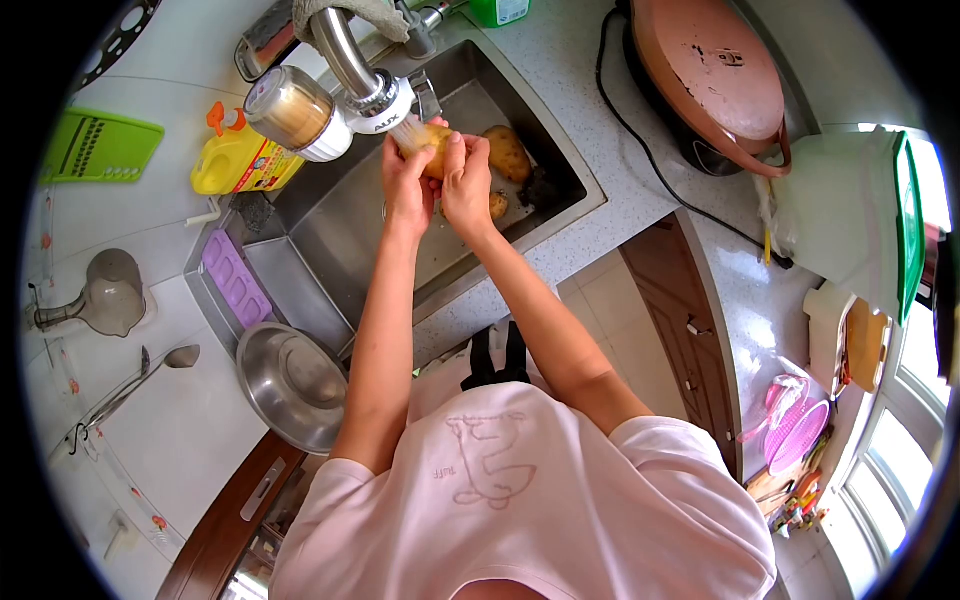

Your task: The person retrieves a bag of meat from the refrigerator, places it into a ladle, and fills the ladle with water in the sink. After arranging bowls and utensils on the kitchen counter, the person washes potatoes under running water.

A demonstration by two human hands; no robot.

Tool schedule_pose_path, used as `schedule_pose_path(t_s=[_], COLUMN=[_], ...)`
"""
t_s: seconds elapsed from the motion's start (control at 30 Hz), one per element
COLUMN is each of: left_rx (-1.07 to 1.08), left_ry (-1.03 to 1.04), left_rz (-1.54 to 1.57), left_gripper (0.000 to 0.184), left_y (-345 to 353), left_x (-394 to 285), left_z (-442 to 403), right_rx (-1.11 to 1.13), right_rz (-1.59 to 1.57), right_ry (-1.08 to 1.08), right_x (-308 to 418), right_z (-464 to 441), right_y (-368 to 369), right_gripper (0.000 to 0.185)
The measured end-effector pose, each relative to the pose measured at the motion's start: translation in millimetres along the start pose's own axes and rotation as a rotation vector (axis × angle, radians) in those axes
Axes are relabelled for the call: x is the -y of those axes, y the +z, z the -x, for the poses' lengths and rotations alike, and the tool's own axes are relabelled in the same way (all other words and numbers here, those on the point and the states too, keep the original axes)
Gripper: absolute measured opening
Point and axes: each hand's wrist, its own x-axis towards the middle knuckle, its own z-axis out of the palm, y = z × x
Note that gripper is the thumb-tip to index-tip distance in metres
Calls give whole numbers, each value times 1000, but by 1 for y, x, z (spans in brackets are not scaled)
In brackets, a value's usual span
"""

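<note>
Water runs from the faucet (pixel 375 95) onto a yellow potato (pixel 436 152) held over the metal sink (pixel 340 220). My left hand (pixel 408 190) has its fingers closed on the potato's left side. On the other side my right hand (pixel 467 185) grips the same potato, its thumb on top. A larger brown potato (pixel 508 153) lies in the sink just right of my hands, with a dark clump (pixel 540 188) beside it. Below it a smaller potato (pixel 498 205) is partly hidden by my right hand.
A metal bowl (pixel 292 388) and a purple tray (pixel 235 278) sit at the sink's left side. Behind them is a yellow bottle (pixel 240 165). A pink electric pan (pixel 710 75) with a black cord stands on the right counter, near a green-rimmed bin (pixel 850 210).
</note>
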Motion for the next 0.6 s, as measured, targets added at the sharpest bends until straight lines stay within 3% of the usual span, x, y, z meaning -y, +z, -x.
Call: schedule_pose_path(t_s=[0.2,0.4,0.5,0.6], left_rx=[-21,115,137,127], left_ry=[-39,25,21,-2], left_rz=[86,10,5,52], left_gripper=[46,50,51,49], left_y=[2,-4,-4,-6], left_x=[-4,-3,-3,-1], left_z=[-3,5,4,0], right_rx=[-35,16,21,-11], right_rz=[83,-32,63,182], right_ry=[-98,95,99,-33], right_x=[-5,4,13,18], right_z=[1,-3,1,4], right_y=[-2,-7,-10,-12], right_gripper=[44,45,41,41])
